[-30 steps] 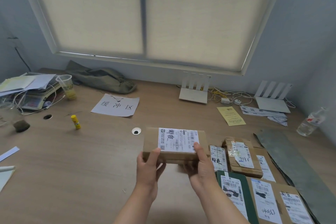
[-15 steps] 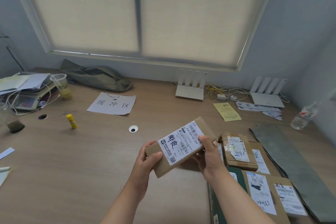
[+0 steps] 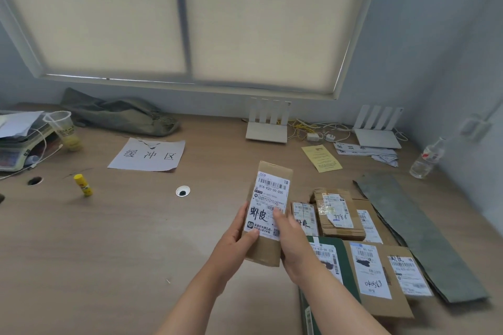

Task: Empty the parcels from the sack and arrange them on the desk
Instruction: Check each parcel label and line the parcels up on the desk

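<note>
Parcel [image 3: 268, 212] of brown cardboard is held over the desk [image 3: 122, 239], its white label facing the camera. The left hand [image 3: 234, 239] grips its lower left edge with the thumb on the label, and the right hand [image 3: 292, 242] holds the lower right edge with curled fingers. Just to its right, other parcels [image 3: 337, 212] lie flat beside a grey-green sack [image 3: 408, 226].

Matt cardboard parcel [image 3: 268, 215], paper label; smooth wood-grain desk [image 3: 109, 239].

Brown parcel [image 3: 268, 215], white label; yellow glue stick [image 3: 83, 185]; green sack [image 3: 121, 113]; wood-grain desk [image 3: 109, 239].
</note>
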Motion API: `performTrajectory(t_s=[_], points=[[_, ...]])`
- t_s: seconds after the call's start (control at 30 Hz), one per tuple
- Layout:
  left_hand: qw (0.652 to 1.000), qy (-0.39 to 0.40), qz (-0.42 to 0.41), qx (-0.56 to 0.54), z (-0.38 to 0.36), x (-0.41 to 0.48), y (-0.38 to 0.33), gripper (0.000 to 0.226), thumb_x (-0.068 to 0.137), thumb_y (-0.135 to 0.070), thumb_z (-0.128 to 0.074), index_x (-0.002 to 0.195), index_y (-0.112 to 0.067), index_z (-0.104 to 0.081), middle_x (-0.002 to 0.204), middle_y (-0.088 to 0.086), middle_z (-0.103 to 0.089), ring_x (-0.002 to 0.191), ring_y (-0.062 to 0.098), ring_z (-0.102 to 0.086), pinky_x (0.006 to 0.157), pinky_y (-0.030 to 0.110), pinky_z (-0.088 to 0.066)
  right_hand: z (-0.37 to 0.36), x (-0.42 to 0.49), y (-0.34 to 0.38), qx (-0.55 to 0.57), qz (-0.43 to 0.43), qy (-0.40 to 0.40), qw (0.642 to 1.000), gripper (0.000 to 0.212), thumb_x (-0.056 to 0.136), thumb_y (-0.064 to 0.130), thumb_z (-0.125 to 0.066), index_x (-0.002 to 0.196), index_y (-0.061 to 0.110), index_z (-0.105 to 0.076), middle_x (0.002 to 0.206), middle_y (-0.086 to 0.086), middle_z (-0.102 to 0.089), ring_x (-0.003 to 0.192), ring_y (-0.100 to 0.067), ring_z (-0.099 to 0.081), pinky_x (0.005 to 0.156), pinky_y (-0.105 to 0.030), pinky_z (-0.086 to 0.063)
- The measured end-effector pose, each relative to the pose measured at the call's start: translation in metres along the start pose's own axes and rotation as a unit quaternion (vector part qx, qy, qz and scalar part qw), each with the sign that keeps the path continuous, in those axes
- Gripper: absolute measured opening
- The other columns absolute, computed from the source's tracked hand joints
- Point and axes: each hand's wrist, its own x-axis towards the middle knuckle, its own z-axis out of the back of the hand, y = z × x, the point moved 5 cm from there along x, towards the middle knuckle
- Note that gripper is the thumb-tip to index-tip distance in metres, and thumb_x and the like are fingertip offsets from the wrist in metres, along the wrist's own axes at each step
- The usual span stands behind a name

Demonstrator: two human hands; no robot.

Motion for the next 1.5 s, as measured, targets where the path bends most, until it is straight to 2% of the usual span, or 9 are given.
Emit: performTrajectory(t_s=[0.17, 0.37, 0.47, 0.63, 0.73, 0.87, 1.17, 1.37, 1.5], points=[[1.000, -0.012, 0.022, 0.008, -0.011, 0.013, 0.014, 0.050, 0.094, -0.029, -0.055, 0.139, -0.047, -0.045, 0.129, -0.020, -0.068, 0.116, 0.006, -0.066, 0.101, 0.039, -0.053, 0.018, -0.007, -0.008, -0.122, 0.000, -0.039, 0.992, 0.026, 0.106, 0.029, -0.043, 0.123, 0.037, -0.061, 0.115, 0.011, -0.073, 0.105, -0.010, -0.070, 0.094, -0.036, -0.057], [0.997, -0.034, 0.076, -0.006, -0.028, 0.015, 0.054, 0.042, 0.101, -0.019, -0.048, 0.133, -0.046, -0.052, 0.126, -0.019, -0.069, 0.112, 0.004, -0.067, 0.091, 0.029, -0.053, 0.034, -0.009, -0.033, -0.203, -0.012, -0.072, 0.977, 0.031, 0.104, 0.023, -0.042, 0.121, 0.043, -0.060, 0.114, 0.020, -0.069, 0.108, -0.004, -0.064, 0.098, -0.033, -0.052], [0.994, -0.043, 0.104, -0.004, -0.033, 0.011, 0.081, 0.044, 0.102, -0.016, -0.048, 0.133, -0.046, -0.053, 0.124, -0.022, -0.070, 0.112, 0.001, -0.067, 0.089, 0.024, -0.052, 0.041, -0.007, -0.060, -0.241, -0.038, -0.086, 0.966, 0.035, 0.103, 0.024, -0.041, 0.129, 0.038, -0.060, 0.123, 0.013, -0.067, 0.114, -0.009, -0.062, 0.103, -0.038, -0.050], [0.989, -0.022, 0.147, 0.028, -0.034, 0.010, 0.125, 0.050, 0.097, -0.008, -0.047, 0.133, -0.041, -0.056, 0.125, -0.020, -0.070, 0.115, 0.001, -0.066, 0.103, 0.030, -0.050, 0.055, -0.006, -0.098, -0.272, -0.087, -0.104, 0.953, 0.032, 0.102, 0.015, -0.042, 0.123, 0.024, -0.063, 0.115, 0.008, -0.068, 0.101, -0.009, -0.062, 0.082, -0.025, -0.049], [0.986, -0.015, 0.161, 0.043, -0.034, 0.014, 0.143, 0.050, 0.091, -0.013, -0.048, 0.133, -0.039, -0.055, 0.123, -0.021, -0.071, 0.116, 0.001, -0.065, 0.108, 0.036, -0.048, 0.060, -0.003, -0.111, -0.304, -0.102, -0.117, 0.940, 0.031, 0.100, 0.014, -0.042, 0.121, 0.022, -0.064, 0.121, 0.002, -0.070, 0.104, -0.017, -0.063, 0.089, -0.030, -0.050], [0.983, -0.013, 0.177, 0.055, -0.036, 0.023, 0.160, 0.050, 0.093, -0.010, -0.048, 0.135, -0.036, -0.054, 0.124, -0.021, -0.070, 0.115, -0.002, -0.064, 0.108, 0.033, -0.048, 0.063, 0.007, -0.121, -0.342, -0.097, -0.125, 0.926, 0.030, 0.101, 0.013, -0.042, 0.123, 0.017, -0.063, 0.123, -0.002, -0.069, 0.097, -0.017, -0.058, 0.082, -0.026, -0.044], [0.977, -0.010, 0.197, 0.080, -0.042, 0.036, 0.177, 0.046, 0.097, -0.007, -0.046, 0.131, -0.038, -0.052, 0.125, -0.022, -0.067, 0.113, -0.008, -0.060, 0.092, 0.015, -0.047, 0.074, 0.023, -0.142, -0.360, -0.124, -0.138, 0.914, 0.029, 0.101, 0.011, -0.043, 0.123, 0.015, -0.060, 0.127, -0.005, -0.068, 0.098, -0.018, -0.059, 0.088, -0.029, -0.050], [0.981, -0.013, 0.172, 0.090, -0.047, 0.050, 0.179, 0.046, 0.097, -0.007, -0.047, 0.133, -0.034, -0.053, 0.129, -0.017, -0.067, 0.117, -0.002, -0.061, 0.104, 0.025, -0.047, 0.076, 0.033, -0.138, -0.359, -0.138, -0.149, 0.911, 0.032, 0.099, 0.014, -0.045, 0.131, 0.013, -0.052, 0.133, -0.007, -0.064, 0.117, -0.026, -0.061, 0.094, -0.033, -0.050], [0.982, -0.008, 0.167, 0.082, -0.052, 0.058, 0.177, 0.043, 0.099, -0.010, -0.050, 0.130, -0.040, -0.052, 0.125, -0.025, -0.065, 0.117, -0.006, -0.060, 0.099, 0.020, -0.047, 0.076, 0.039, -0.128, -0.364, -0.115, -0.163, 0.910, 0.038, 0.098, 0.015, -0.046, 0.136, 0.015, -0.048, 0.135, -0.006, -0.060, 0.121, -0.025, -0.059, 0.099, -0.034, -0.049]])
